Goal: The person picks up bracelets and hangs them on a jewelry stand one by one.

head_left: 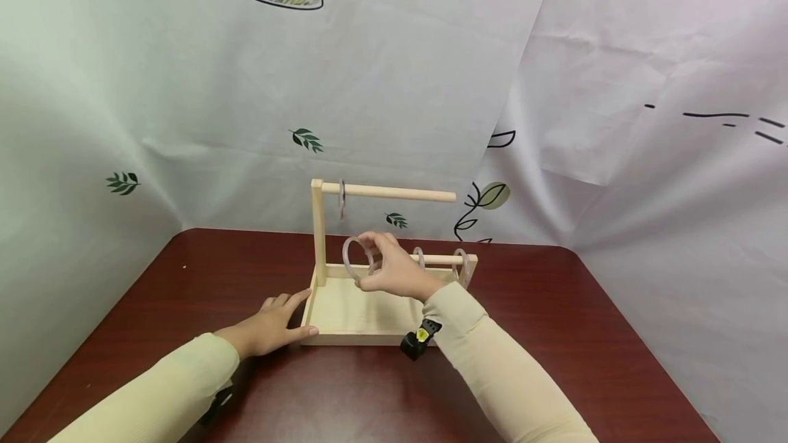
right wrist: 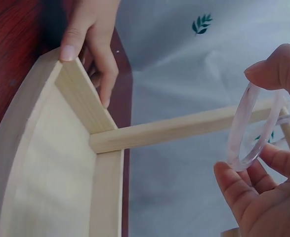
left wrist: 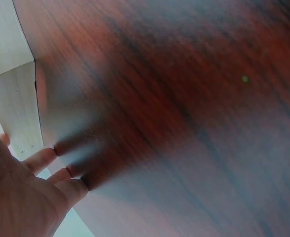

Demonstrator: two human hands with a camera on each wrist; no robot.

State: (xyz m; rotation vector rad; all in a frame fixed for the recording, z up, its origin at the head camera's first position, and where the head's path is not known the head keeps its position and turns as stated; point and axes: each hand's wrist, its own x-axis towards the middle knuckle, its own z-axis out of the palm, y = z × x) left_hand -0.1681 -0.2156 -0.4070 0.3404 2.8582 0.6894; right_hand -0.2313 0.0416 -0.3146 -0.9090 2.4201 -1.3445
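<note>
My right hand (head_left: 399,269) pinches a translucent pale bangle (right wrist: 237,133) between thumb and fingers, above the tray of a light wooden display stand (head_left: 345,307). At the tray's front left corner, my left hand (head_left: 269,328) rests with its thumb on the front rim and the fingers along the left side. A similar bangle (head_left: 342,204) hangs on the stand's upper bar (head_left: 400,193), close to the post. Further bangles (head_left: 463,256) circle the lower bar (head_left: 443,260) at the right, partly hidden behind the right hand.
The stand sits on a dark red-brown wooden table (head_left: 523,361). Behind and beside it hangs a white cloth (head_left: 394,87) printed with leaves and plants. The upper bar's right end is free, with no post under it.
</note>
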